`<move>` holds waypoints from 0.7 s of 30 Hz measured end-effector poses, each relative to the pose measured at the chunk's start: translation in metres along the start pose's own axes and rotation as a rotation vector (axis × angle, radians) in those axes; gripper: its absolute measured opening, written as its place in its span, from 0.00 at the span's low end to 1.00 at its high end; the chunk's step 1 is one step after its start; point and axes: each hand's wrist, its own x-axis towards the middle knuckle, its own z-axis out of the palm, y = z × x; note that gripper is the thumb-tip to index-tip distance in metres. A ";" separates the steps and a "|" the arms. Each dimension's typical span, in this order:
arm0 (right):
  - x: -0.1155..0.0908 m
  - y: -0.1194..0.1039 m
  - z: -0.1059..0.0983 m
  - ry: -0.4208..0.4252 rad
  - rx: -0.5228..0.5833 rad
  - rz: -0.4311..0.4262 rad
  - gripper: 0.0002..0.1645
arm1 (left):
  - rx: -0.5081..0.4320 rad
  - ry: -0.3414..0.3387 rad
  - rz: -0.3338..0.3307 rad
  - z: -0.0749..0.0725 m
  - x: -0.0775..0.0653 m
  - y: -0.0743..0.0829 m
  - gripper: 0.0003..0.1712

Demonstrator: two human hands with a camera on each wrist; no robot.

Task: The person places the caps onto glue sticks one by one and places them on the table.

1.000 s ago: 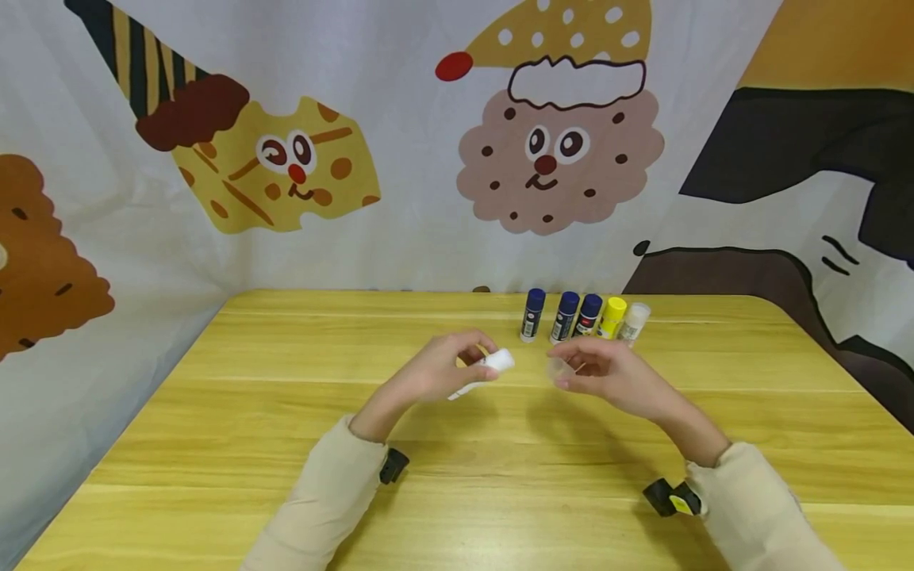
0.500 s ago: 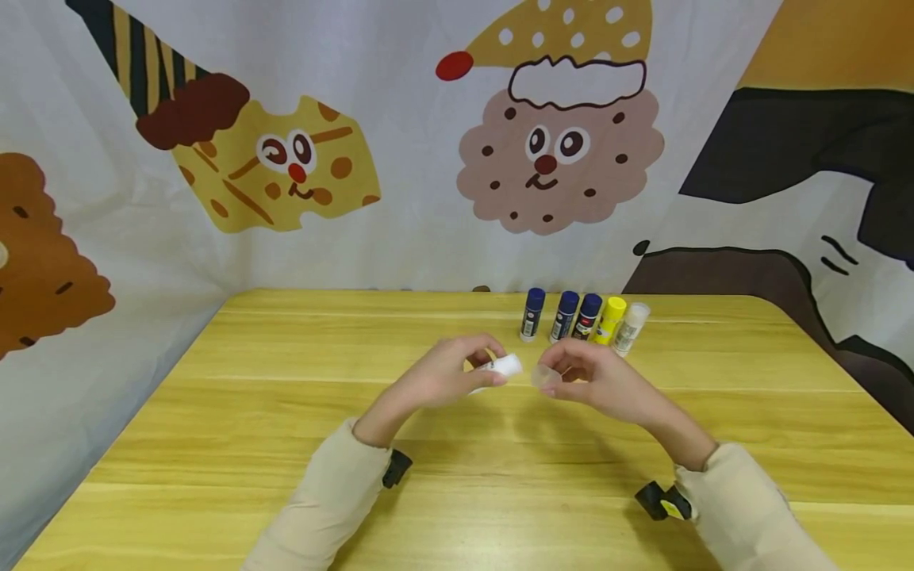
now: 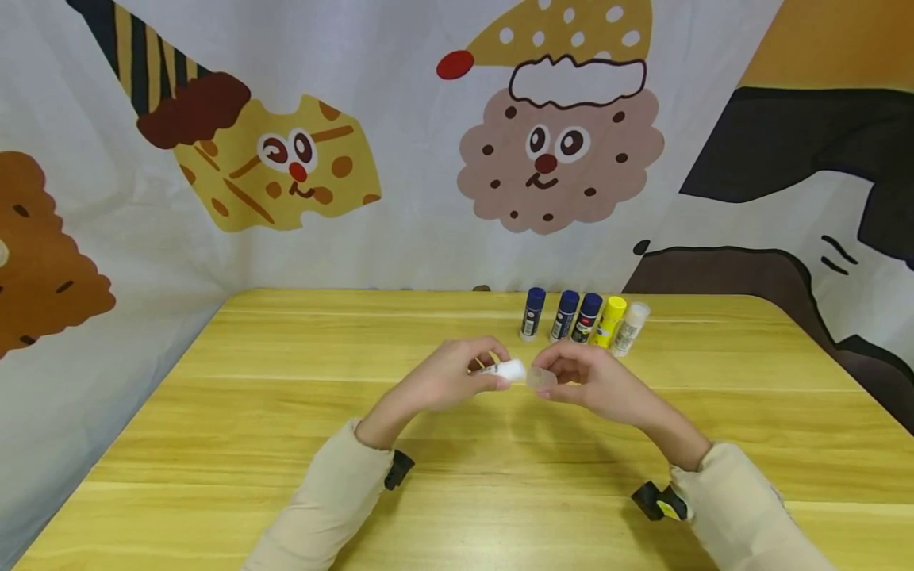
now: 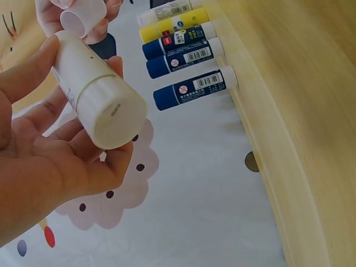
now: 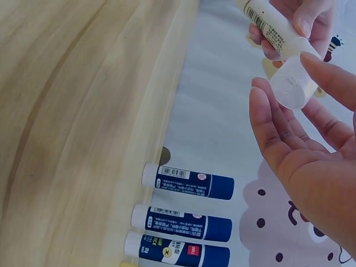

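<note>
My left hand (image 3: 450, 377) holds a white glue stick (image 3: 508, 370) between thumb and fingers, tilted over the table; its printed base faces the camera in the left wrist view. A translucent cap (image 3: 540, 379) is pinched by the thumb and fingertips of my right hand (image 3: 603, 385). The cap's open mouth faces the uncapped end of the stick, right at it in the head view. Seen from the right wrist, the ribbed cap (image 5: 293, 83) overlaps that end, and the barcode on the glue stick (image 5: 272, 28) shows.
Behind the hands, several capped glue sticks stand in a row: a blue one (image 3: 532, 315) a little apart, two more blue ones, a yellow one (image 3: 610, 321) and a white one (image 3: 631, 329). They stand on the wooden table (image 3: 286, 341), near its back edge and the printed cloth (image 3: 421, 159).
Both hands have come together: the cap has moved left and the glue stick slightly right, closing the gap between them. The row behind has not moved.
</note>
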 end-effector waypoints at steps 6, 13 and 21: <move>0.001 0.000 0.001 -0.007 0.013 0.003 0.13 | 0.028 -0.002 0.028 0.001 0.000 0.001 0.11; 0.001 -0.005 0.003 -0.001 0.016 0.012 0.13 | 0.047 -0.001 0.055 0.000 0.000 0.003 0.10; 0.000 -0.006 0.004 0.006 0.013 -0.005 0.15 | 0.053 -0.001 0.059 0.000 0.000 0.004 0.11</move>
